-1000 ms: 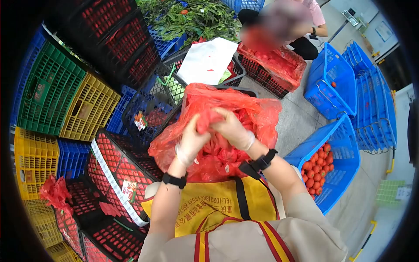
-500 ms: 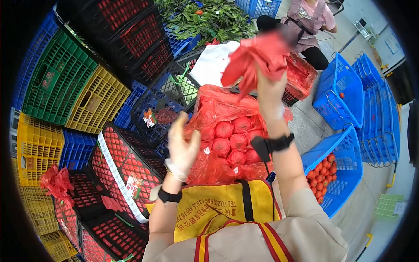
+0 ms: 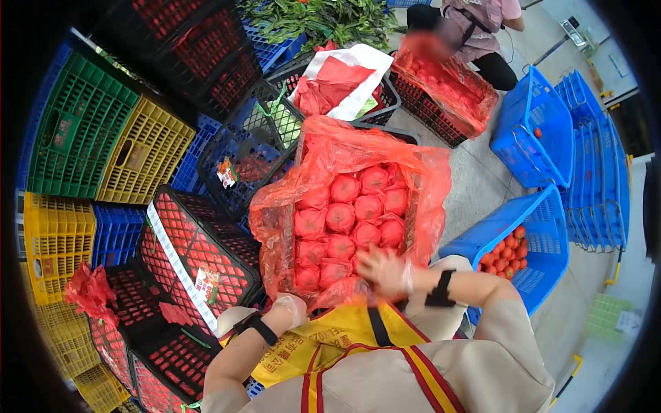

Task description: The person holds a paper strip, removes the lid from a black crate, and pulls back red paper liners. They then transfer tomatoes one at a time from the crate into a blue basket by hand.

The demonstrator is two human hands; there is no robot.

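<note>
In front of me stands a crate with a red plastic liner [image 3: 430, 175] folded out over its sides. Rows of round, red-wrapped fruits, probably tomatoes [image 3: 340, 217], fill it. My right hand [image 3: 385, 272], in a thin glove and slightly blurred, lies with spread fingers over the near right fruits. At the near left corner of the liner is my left hand [image 3: 292, 310], also gloved; its fingers are hidden, so its grip does not show. Beyond the crate, a bunch of red wrapping sheets [image 3: 337, 79] rests on a white sheet [image 3: 365, 62].
Black crates with red contents [image 3: 200, 248] are stacked on my left, beside yellow crates [image 3: 58, 241] and a green one [image 3: 82, 127]. Right of me, a blue basket [image 3: 544, 255] holds loose tomatoes [image 3: 506, 255]. Another person [image 3: 475, 34] sits by a lined crate [image 3: 441, 82].
The red sheets have left my right hand and now lie on the white sheet. Both hands have come down and back to the crate's near side. The liner is spread wider, showing more fruits.
</note>
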